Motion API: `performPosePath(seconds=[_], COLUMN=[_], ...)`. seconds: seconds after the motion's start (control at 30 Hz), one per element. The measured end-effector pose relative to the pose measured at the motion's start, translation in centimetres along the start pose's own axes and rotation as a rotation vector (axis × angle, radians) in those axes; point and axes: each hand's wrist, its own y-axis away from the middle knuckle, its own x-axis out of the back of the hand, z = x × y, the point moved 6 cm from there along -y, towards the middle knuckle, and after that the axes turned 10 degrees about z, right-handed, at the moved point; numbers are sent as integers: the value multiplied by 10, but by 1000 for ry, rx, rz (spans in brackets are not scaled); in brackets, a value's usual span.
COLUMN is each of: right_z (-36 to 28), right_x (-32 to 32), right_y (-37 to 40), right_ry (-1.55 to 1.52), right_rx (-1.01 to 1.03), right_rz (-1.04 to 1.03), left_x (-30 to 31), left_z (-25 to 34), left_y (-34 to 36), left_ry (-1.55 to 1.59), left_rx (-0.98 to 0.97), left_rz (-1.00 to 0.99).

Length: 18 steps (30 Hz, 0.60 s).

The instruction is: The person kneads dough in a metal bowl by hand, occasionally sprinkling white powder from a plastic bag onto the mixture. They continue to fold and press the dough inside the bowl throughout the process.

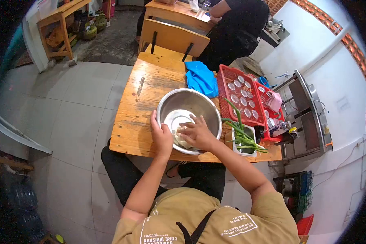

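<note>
A wide stainless steel bowl [211, 106] stands near the front edge of the wooden table. My left hand [162, 138] grips its left rim, thumb on the inside and fingers along the outer wall. Inside the bowl, low on the near left, lies a pale, whitish lump [181, 140] that looks soft; its kind I cannot make out. My right hand [199, 133] reaches into the bowl over this lump with fingers spread, covering part of it. Right of the bowl, green onions [243, 136] lie across a small metal container [248, 153].
A blue cloth or bag [201, 79] lies behind the bowl on the table [128, 122]. Red baskets [227, 73] of clear cups stand at the right. Beyond them is a metal sink stand [313, 118]. A person in black [236, 36] works at another table ahead.
</note>
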Motion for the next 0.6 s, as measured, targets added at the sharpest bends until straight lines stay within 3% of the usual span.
performPosePath(seconds=[0.07,0.13,0.2,0.27,0.33,0.4,0.47,0.53,0.6], right_z=[-4,-3,2,7,9,2,5,16,24], right_x=[10,19,28,30,38,44,39,17,-12], right_y=[16,21,22,18,10,-1,-10,-18,-20], right_ry=[153,62,-137,-42,-126,-233,67,154,148], right_rx=[157,166,-204,-185,-259,-162,-315,-379,-534], right_rz=[55,58,-35,-51,-33,35,-48,-70,-327], left_x=[5,6,6,8,10,11,10,1,-10], left_z=[-3,-1,-7,-10,-11,-11,-12,-11,-38], left_y=[2,5,5,4,0,-7,-26,-45,-71], left_ry=[-47,-36,-68,-52,-37,-56,-95,-133,-142], left_rx=[-79,-71,-83,-69,-53,10,-10,71,18], left_rz=[66,62,42,15,-9,-43,-66,-135,-143])
